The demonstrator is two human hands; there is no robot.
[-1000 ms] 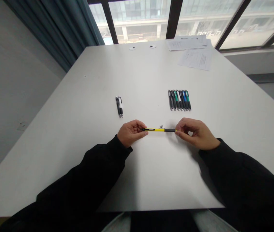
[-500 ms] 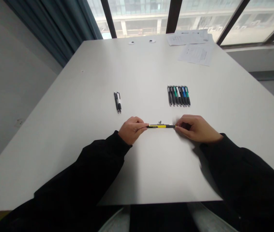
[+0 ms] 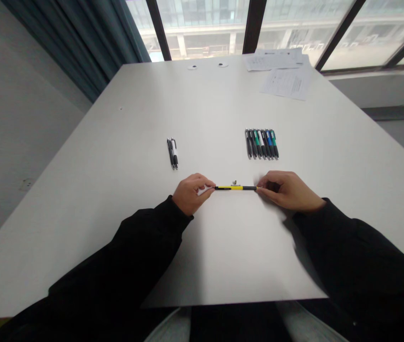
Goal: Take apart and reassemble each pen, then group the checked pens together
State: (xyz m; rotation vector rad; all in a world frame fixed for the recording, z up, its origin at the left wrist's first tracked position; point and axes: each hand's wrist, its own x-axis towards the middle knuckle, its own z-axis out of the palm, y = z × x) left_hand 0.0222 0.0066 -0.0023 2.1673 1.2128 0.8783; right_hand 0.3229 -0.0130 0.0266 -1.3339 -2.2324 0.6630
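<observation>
A yellow and black pen [image 3: 236, 188] lies level from side to side between my two hands. My left hand [image 3: 193, 192] pinches its left end, the one with the black clip, between thumb and fingers. At the dark grip end, my right hand [image 3: 289, 190] closes thumb and fingers on the tip; the fingertips cover it. Just behind the pen is a small metallic piece [image 3: 235, 182], too small to name, with something thin beside it.
Two pens [image 3: 172, 154], one black and one white and black, lie at left. Several pens [image 3: 262, 144] form a row at right. Papers [image 3: 283, 84] and two small white oval things sit at the far edge of the white table [image 3: 187, 109], before the windows.
The whole view has shifted slightly. The fingers of my left hand have parted a little behind the pinch, at the pen's very end. My right hand keeps its hold.
</observation>
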